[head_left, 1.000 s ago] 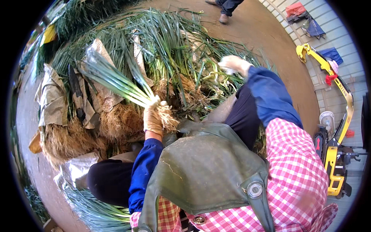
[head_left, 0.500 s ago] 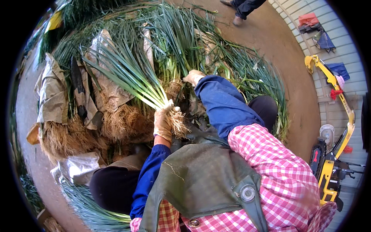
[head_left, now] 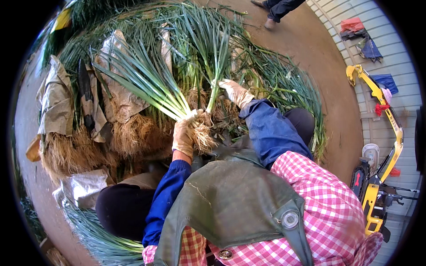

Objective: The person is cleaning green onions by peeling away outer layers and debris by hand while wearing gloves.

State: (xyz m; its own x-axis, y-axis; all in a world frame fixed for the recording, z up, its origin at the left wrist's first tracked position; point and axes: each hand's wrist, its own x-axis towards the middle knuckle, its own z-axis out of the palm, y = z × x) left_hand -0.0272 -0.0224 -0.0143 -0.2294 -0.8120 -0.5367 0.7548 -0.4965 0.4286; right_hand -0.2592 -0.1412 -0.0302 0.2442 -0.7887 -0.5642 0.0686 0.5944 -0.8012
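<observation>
Wrapped round the root end of a bunch of green onions is my left hand, in a tan glove. The leaves fan out up and to the left, and pale stringy roots hang beside the fingers. To its right, my gloved right hand grips another green onion stalk partway up; its root end comes close to the bunch. Its fingertips are partly hidden behind the stalk. Beyond both hands lies a large heap of green onions, leaves pointing away from me.
On the left, brown wrapping sheets cover bundles with bushy roots. More green onions lie beside my left knee. A yellow toy-like excavator stands on the right near a panelled wall. Another person's legs show at the top.
My right hand has drawn a green onion stalk out of the heap toward the bunch. My left hand keeps its hold on the bunch, nearly in place.
</observation>
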